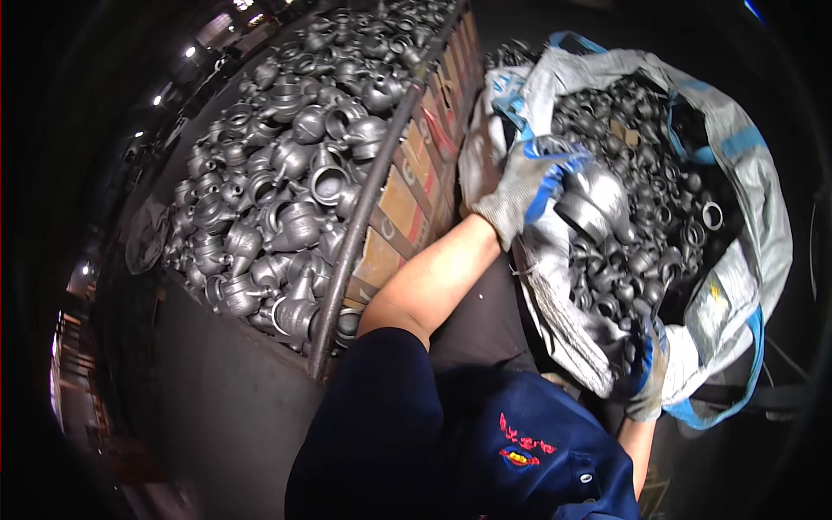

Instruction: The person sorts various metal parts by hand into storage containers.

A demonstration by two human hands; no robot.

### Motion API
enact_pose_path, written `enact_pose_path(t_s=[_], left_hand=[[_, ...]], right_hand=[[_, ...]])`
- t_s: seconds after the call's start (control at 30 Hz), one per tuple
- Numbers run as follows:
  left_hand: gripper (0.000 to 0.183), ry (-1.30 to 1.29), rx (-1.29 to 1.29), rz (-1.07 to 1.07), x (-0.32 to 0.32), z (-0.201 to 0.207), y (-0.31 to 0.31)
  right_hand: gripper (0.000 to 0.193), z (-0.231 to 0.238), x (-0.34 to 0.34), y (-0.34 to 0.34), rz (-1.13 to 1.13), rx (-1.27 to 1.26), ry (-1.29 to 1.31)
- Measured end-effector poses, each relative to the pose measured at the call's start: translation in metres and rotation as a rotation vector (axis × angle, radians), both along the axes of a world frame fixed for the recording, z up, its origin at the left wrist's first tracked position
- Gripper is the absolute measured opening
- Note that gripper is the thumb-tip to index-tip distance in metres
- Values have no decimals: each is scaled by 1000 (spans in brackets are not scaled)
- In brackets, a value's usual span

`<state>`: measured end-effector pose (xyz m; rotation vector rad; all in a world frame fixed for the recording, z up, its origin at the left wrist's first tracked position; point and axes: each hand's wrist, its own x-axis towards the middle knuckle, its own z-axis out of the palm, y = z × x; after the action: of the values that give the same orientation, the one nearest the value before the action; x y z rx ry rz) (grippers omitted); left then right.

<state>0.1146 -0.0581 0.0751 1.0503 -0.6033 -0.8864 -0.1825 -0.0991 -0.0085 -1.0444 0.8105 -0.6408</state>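
Observation:
My left hand [530,180], in a grey knit glove with a blue coated palm, grips a bulky grey metal casting [596,198] with a rounded body. The casting is over the left side of a large white woven bulk bag [732,147]. Inside the bag lies a heap of smaller dark metal castings [646,217], many with round openings. At the bag's near rim is my right hand [648,368], gloved the same way. Its fingers look curled, with something dark beside them that I cannot make out.
To the left stands a big bin with a rusty, barred side wall [394,221], heaped with grey bulb-shaped castings [286,165]. Blue straps [750,364] hang from the bag. A small piece of brown cardboard [624,133] lies among the bag's castings. More dark parts [513,54] are behind the bag.

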Motion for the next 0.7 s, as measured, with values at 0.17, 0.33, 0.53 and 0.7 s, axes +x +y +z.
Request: enact_pose_path(t_s=[0.17, 0.33, 0.53, 0.7], left_hand=[[11, -291, -142, 430, 126, 48, 11], [16, -226, -186, 877, 256, 54, 57], [29, -334, -146, 1085, 316, 28, 79], [32, -89, -114, 555, 279, 20, 44]], right_hand=[[28, -23, -7, -4, -66, 65, -32], [28, -23, -10, -2, -30, 141, -39], [28, -26, -22, -1, -61, 178, -35], [33, -24, -8, -7, 59, 242, -164]])
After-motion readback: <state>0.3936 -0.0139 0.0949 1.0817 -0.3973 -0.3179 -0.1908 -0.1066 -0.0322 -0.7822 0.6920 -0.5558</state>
